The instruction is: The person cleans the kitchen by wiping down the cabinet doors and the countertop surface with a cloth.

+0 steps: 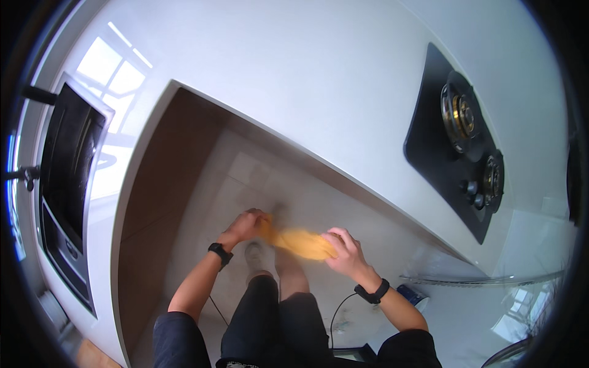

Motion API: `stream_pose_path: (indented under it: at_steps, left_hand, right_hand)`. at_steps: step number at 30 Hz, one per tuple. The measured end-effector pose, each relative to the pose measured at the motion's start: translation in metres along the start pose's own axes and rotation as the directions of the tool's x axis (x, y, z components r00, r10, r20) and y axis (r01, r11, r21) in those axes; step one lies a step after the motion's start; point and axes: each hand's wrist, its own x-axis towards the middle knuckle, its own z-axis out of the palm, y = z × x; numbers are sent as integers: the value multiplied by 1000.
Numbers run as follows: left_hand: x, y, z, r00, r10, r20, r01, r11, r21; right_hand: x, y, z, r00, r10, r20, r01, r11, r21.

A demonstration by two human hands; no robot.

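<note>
A yellow cloth (301, 244) is stretched between my two hands above the tiled floor, blurred and bunched or twisted along its length. My left hand (248, 224) grips its left end, with a black band on the wrist. At the cloth's right end, my right hand (343, 252) has its fingers closed around the fabric; that wrist also bears a black band. Both hands are in front of my legs, away from the white countertop (285, 83).
A black gas hob (432, 133) with burners and knobs is set into the counter at right. On the left is a dark sink (69, 156) with black taps. A blue container (412, 296) stands low at right. A thin cable (333, 317) hangs near my right wrist.
</note>
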Motion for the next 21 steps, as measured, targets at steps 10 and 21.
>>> stream_pose_path:
  at_steps: [10, 21]
  left_hand:
    - [-87, 270, -256, 686, 183, -704, -212, 976, 48]
    - [71, 247, -296, 664, 301, -684, 292, 738, 608]
  right_hand:
    - [82, -90, -254, 878, -237, -416, 97, 939, -331]
    - [173, 45, -187, 938, 121, -324, -167, 979, -117]
